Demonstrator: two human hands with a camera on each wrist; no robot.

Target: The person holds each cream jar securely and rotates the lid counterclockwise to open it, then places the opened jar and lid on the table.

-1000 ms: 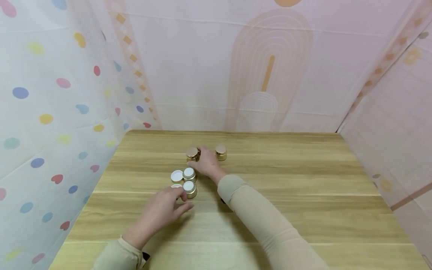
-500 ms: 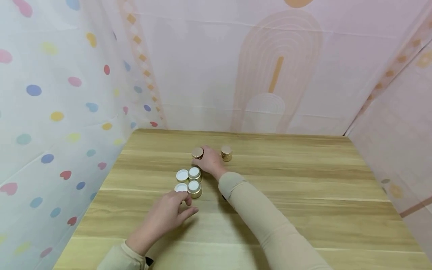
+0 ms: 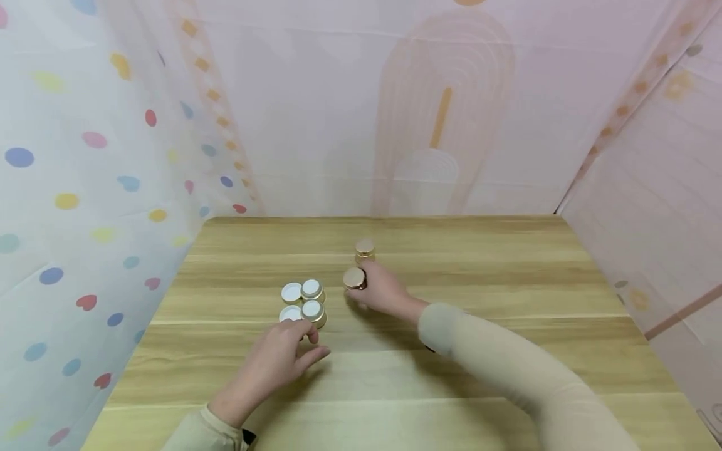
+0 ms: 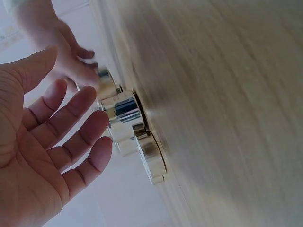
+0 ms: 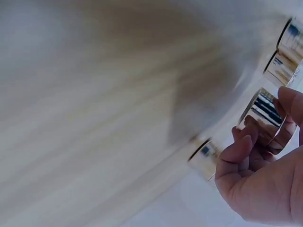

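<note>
The right grip (image 3: 386, 290) is curled round a gold jar (image 3: 355, 278) with its flat top on, a bit left of the middle of the wooden surface (image 3: 479, 300). I can't tell if this jar is touching the wood. Just behind it, closer to the far edge, stands another closed jar (image 3: 365, 249), also shiny gold. The left grip (image 3: 276, 354) is loose, with its fingers a little bent and its thumb held apart. It is over the left half of the surface, next to the near open jar (image 3: 313, 317), which has a white top and gold sides. The far open jar (image 3: 313, 289) looks the same and stands right behind it, on the side of the far edge. Each open jar has a lid close by it, on the side of the left edge: the near lid (image 3: 290, 313) and the far lid (image 3: 292, 292). Both lids show their white insides. Fingers hide part of the near lid. A cloth with bright dots (image 3: 73, 250) hangs along the left edge.
</note>
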